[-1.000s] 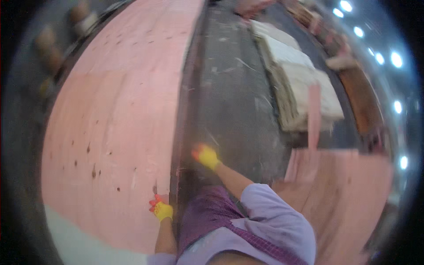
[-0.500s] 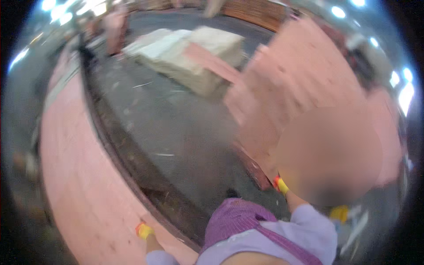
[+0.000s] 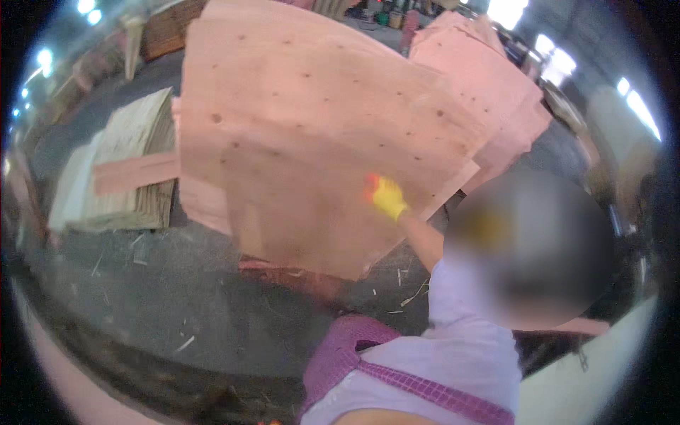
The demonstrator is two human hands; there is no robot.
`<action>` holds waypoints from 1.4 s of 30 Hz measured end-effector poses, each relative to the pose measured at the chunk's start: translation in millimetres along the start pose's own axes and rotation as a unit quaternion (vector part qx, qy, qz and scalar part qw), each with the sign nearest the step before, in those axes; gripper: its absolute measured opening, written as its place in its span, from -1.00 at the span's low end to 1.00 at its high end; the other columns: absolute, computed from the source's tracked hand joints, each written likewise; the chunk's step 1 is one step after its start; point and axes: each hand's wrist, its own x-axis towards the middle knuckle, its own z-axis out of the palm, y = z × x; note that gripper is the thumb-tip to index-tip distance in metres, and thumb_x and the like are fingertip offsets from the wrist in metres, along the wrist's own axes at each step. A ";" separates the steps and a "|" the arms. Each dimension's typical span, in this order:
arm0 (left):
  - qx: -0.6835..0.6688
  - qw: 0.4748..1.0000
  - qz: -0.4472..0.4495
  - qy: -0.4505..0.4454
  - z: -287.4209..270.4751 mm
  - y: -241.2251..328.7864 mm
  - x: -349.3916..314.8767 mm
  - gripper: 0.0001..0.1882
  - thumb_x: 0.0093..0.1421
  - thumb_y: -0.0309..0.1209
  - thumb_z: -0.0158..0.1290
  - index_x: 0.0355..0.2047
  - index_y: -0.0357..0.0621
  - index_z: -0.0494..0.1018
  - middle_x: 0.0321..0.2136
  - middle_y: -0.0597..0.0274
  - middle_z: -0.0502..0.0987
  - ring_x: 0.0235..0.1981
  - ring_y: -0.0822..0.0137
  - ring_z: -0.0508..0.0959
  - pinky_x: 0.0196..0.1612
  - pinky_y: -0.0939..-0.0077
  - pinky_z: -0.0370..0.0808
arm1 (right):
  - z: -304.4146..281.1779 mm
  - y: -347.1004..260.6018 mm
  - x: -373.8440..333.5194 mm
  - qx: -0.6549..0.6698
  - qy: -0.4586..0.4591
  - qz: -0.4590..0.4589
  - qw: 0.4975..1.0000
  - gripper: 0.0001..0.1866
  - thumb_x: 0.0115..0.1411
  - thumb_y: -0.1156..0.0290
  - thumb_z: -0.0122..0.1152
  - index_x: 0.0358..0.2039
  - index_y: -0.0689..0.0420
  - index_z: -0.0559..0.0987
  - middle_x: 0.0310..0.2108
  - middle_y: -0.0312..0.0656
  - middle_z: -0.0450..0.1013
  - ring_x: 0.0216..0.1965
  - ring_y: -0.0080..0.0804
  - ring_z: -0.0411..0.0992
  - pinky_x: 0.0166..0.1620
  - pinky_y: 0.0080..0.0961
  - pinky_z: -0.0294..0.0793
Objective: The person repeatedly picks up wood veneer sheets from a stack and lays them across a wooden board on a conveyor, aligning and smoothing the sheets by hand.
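Observation:
My right hand [image 3: 387, 196], in a yellow glove with orange-red fingertips, reaches out over a large pinkish wood veneer sheet [image 3: 304, 106]. Its fingers point left across the sheet and look open, though somewhat blurred; whether they touch the surface is unclear. The sheet has dark knots and lies atop an uneven stack, with its near corner toward me. Of my left hand [image 3: 270, 423] only a bit of orange glove shows at the bottom edge, its fingers otherwise hidden.
Another stack of pink sheets [image 3: 482, 78] stands behind at the right. To the left is a pale veneer stack [image 3: 134, 163] with a pink strip [image 3: 134, 173] across it. Wood scraps litter the dark floor [image 3: 170, 297]. A pink surface [image 3: 64, 375] curves along the lower left.
My view has swung right, toward the veneer stack. My right hand has gone from the stack's near edge to over the top sheet. My left hand, earlier on the long pink surface, has nearly left view.

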 end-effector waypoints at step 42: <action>-0.358 0.635 0.391 -0.561 40.8 725.6 -344.4 -0.33 0.18 -0.08 0.02 0.23 0.02 0.08 0.16 0.24 0.23 0.10 0.27 0.31 -0.01 0.23 0.36 | -135.1 -6.9 14.3 0.011 -0.068 -0.214 0.974 -0.83 -0.15 0.39 0.13 -0.47 0.09 0.45 -0.47 -0.08 0.42 -0.42 -0.07 0.38 -0.36 -0.19 0.31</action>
